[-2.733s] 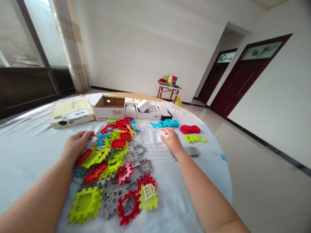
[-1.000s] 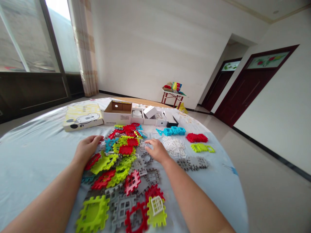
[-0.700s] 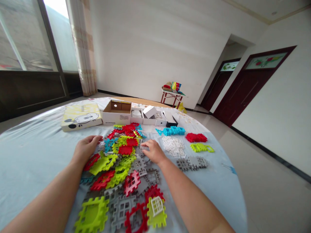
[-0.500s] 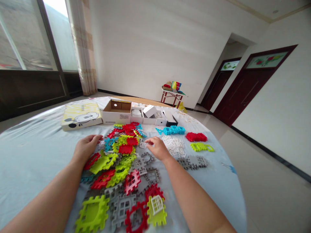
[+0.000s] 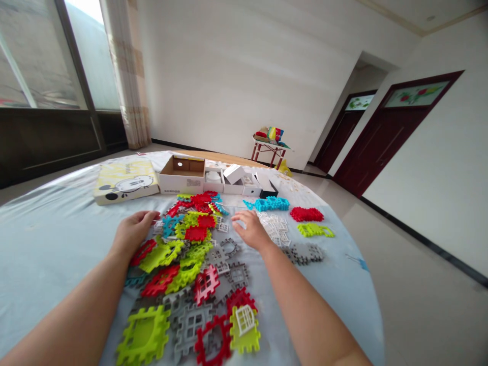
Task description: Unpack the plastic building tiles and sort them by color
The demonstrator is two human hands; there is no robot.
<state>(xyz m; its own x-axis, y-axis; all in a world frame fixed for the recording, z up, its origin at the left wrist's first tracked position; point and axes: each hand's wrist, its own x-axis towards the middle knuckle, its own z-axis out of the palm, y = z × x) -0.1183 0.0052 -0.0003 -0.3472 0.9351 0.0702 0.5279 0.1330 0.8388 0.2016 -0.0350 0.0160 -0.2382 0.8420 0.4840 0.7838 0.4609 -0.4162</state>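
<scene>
My left hand (image 5: 136,231) rests at the left edge of a mixed pile of plastic building panels, its fingers drawn together. By its fingertips lies a small white lattice piece (image 5: 157,227); whether they grip anything is hidden. My right hand (image 5: 251,229) hovers between the pile and a group of white window pieces (image 5: 275,227), fingers apart and holding nothing visible. Just left of it lies a white window frame (image 5: 223,226). The pile includes a lime panel (image 5: 145,333), a red panel (image 5: 206,284), a grey panel (image 5: 194,325) and a blue panel (image 5: 172,224).
Toward the right are groups of blue pieces (image 5: 271,204), red pieces (image 5: 307,214), lime pieces (image 5: 315,230) and grey pieces (image 5: 305,253). A yellow-and-white box lid (image 5: 125,184), an open box (image 5: 182,184) and several small white boxes line the back of the cloth-covered table (image 5: 57,254).
My right hand has moved slightly right, away from the white window frame, and its fingers have spread. My left hand stays in nearly the same place.
</scene>
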